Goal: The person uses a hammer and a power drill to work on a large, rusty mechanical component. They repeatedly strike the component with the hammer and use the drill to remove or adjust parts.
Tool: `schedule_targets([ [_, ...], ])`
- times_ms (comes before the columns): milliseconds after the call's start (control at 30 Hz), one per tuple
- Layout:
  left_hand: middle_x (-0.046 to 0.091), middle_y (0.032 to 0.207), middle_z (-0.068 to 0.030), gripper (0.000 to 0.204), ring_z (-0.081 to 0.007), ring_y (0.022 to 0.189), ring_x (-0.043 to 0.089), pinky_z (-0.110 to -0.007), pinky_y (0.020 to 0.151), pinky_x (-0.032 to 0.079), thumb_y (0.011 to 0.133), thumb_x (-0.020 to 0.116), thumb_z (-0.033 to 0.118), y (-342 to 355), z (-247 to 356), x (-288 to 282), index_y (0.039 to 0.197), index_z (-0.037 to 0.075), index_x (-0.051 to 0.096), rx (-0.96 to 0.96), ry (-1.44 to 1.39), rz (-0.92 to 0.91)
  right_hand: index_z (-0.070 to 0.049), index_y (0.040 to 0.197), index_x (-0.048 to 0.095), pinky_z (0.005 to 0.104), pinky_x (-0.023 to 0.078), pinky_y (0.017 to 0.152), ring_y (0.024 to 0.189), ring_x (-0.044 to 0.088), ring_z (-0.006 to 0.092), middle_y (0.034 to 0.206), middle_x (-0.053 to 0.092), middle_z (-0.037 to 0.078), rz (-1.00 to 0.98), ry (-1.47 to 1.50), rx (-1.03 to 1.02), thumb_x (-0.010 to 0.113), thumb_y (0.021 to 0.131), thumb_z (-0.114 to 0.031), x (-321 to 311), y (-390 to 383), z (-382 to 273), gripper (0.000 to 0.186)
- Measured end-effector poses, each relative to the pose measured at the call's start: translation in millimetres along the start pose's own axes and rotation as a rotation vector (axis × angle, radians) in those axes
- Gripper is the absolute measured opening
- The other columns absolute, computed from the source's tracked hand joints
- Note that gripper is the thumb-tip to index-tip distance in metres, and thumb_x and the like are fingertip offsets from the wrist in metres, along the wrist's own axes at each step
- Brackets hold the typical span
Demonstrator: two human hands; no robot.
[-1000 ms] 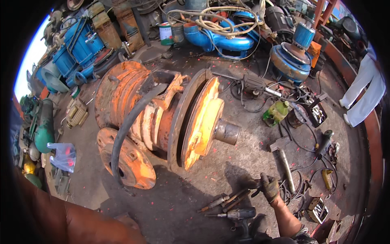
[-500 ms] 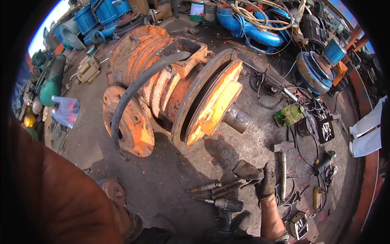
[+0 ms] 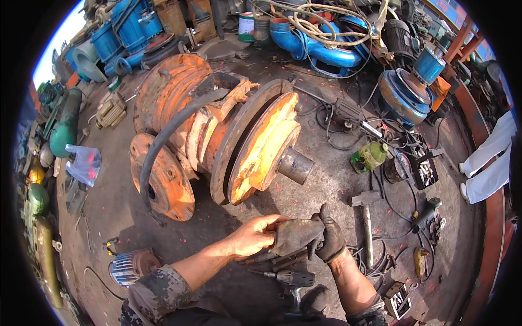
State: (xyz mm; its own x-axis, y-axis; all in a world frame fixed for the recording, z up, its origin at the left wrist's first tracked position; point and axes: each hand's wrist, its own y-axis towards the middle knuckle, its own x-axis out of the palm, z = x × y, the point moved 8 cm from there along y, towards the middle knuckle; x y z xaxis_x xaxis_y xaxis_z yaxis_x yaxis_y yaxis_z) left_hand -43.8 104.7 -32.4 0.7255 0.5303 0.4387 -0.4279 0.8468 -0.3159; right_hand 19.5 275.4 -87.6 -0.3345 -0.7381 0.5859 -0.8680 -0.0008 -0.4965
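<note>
My bare left hand (image 3: 254, 237) pinches one end of a loose dark grey work glove (image 3: 296, 237), its fingertips partly hidden behind the cloth. My right hand (image 3: 330, 239), wearing a similar dark glove, grips the other end with its thumb pointing up. Below the hands, a power drill (image 3: 293, 277) lies on the ground, and some metal rods beside it are partly covered. Beyond them stands a large rusty orange machine (image 3: 217, 130) with a wide disc, a yellow-lit hub and a short steel shaft (image 3: 295, 165).
A hammer (image 3: 367, 231) lies right of my right hand among cables. Farther right are a green bottle (image 3: 370, 156) and an open toolbox (image 3: 427, 169). A blue motor (image 3: 130, 266) sits left of my left forearm. A person in white trousers (image 3: 489, 160) stands at the right edge.
My left hand has come in from the left and taken hold of the loose glove. My right hand, which held it alone before, has shifted left and slightly up. The view has turned slightly.
</note>
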Motion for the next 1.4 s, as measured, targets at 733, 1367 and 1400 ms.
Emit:
schedule_targets([
  [733,0.056,0.087,-0.005,0.016,-0.0178,0.074,0.065,-0.033,0.069,0.052,0.092,0.067,0.005,-111,-32,-46,0.107,0.009,0.069,0.592,0.952,0.583,-0.001,0.116,0.074,0.0345,0.059,0.076,0.088,0.076,0.0207,0.098,0.079,0.014,0.101,-1.283,-0.156,0.073,0.095,-0.023,77,7,74,0.031],
  [1367,0.064,0.085,-0.0066,0.02,-0.0158,0.068,0.052,-0.027,0.065,0.045,0.092,0.046,0.014,-80,-111,-84,0.085,0.001,0.061,0.087,-1.005,0.297,-0.003,0.094,0.062,0.0434,0.051,0.059,0.068,0.068,0.0316,0.08,0.066,0.018,-0.136,-1.676,-0.602,0.072,0.091,-0.007,115,-13,120,0.011],
  [1400,0.068,0.089,-0.0077,0.023,-0.017,0.071,0.057,-0.027,0.068,0.049,0.092,0.046,0.013,-77,-110,-84,0.09,-0.001,0.065,0.133,-0.934,0.366,-0.004,0.093,0.062,0.044,0.051,0.058,0.067,0.067,0.0326,0.079,0.066,0.017,-0.161,-1.696,-0.69,0.073,0.087,-0.006,125,-19,116,0.012],
])
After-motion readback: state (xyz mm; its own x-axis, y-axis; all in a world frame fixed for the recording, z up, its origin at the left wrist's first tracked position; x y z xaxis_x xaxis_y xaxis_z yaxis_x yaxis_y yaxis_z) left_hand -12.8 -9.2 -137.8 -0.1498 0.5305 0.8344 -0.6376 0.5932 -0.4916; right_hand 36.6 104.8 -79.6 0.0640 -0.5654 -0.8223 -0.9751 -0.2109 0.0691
